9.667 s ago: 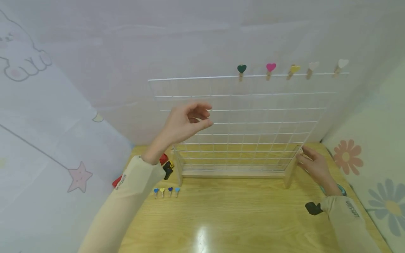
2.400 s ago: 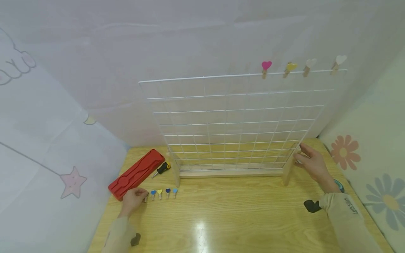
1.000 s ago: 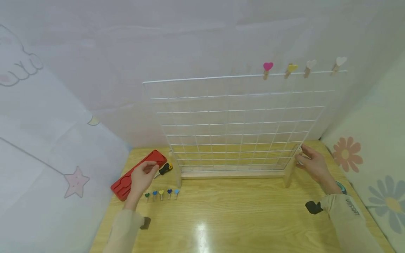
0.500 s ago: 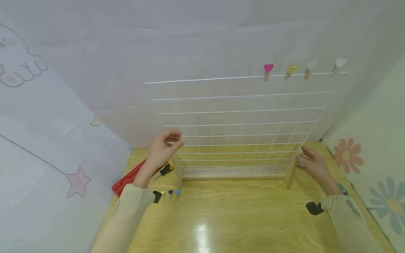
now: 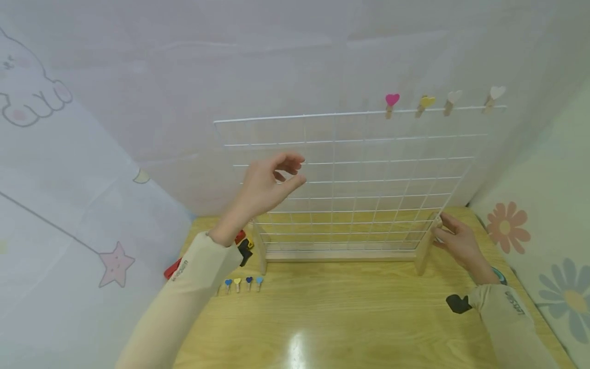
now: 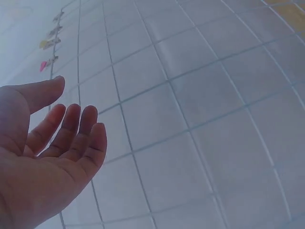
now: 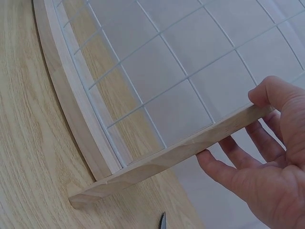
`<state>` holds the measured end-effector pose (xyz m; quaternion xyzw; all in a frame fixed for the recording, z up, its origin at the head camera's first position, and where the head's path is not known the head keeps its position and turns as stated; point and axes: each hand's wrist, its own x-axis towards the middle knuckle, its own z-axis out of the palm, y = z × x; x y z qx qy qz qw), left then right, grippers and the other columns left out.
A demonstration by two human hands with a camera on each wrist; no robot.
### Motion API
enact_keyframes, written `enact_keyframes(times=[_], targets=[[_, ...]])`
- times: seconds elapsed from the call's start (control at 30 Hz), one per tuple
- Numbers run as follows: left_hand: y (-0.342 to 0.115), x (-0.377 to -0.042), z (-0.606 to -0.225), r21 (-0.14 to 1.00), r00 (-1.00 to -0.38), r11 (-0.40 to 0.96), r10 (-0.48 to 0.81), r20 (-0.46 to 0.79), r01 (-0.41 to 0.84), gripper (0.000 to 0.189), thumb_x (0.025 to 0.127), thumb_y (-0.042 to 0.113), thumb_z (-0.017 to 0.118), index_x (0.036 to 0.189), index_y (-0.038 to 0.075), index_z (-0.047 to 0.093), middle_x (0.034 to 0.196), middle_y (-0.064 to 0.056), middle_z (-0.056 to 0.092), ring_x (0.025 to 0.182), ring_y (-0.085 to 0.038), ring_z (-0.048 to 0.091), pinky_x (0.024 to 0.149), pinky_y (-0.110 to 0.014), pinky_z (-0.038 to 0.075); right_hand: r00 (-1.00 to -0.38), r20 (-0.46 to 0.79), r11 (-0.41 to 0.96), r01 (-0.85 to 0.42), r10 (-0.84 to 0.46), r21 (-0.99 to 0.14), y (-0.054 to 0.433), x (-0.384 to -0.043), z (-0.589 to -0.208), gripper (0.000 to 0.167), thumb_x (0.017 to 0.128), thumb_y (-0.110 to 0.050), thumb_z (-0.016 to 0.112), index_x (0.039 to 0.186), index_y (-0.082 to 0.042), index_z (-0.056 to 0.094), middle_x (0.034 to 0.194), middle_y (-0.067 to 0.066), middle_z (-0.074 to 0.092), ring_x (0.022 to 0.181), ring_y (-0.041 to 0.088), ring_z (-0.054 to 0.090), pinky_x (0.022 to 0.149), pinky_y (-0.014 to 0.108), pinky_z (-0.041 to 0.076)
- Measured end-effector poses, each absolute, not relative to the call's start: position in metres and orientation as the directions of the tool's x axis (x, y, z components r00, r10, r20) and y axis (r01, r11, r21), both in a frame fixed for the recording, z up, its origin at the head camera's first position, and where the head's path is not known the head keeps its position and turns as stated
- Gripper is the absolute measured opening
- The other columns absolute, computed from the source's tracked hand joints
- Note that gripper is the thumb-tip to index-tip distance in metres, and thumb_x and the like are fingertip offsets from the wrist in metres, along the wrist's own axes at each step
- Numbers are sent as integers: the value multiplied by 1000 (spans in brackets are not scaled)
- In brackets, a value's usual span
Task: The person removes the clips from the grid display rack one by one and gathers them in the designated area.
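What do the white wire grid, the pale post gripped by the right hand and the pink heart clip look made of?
White wire grid: probably metal, smoothly coated, judging by thin, even wires.
Pale post in the right hand: wood, seemingly unpainted, with visible grain.
Pink heart clip: tan peg looks wooden by colour; evenly coloured heart may be painted wood or plastic.

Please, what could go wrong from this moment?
The wire grid might tip if the right hand loosens its grip on the wooden upright. The empty left hand, in front of the grid, could knock the pink heart clip loose. Lowering the left sleeve may scatter the small clips on the table.
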<state>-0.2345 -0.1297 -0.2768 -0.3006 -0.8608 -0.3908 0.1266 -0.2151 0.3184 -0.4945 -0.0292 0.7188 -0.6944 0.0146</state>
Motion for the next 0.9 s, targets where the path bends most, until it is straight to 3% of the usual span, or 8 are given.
enact_keyframes(times=[0.27, 0.63, 0.9], targets=[[-111, -235, -253, 538, -711, 465, 459, 532, 703, 28, 86, 11, 71, 113, 4, 64, 103, -6, 69, 89, -15, 64, 72, -29, 51, -999, 10, 76, -14, -52, -997, 318, -217, -497, 75, 97, -10, 56, 147, 11, 4, 149, 38, -2, 96, -14, 52, 78, 21, 53], [-93, -240, -220, 426, -613, 445, 498, 613, 788, 27, 85, 9, 72, 110, 2, 65, 98, -7, 69, 87, -16, 63, 71, -33, 51, -999, 27, 37, -29, -46, -999, 316, -218, -498, 72, 97, -6, 56, 147, 11, 7, 150, 37, 1, 96, -13, 54, 76, 20, 53], [-71, -247, -191, 418, -612, 452, 496, 616, 788, 28, 86, 11, 70, 112, 3, 63, 99, -6, 67, 89, -15, 62, 76, -27, 50, -998, 42, 27, -43, -48, -999, 317, -220, -499, 73, 96, -7, 57, 146, 12, 7, 148, 39, 0, 95, -13, 54, 75, 20, 53]])
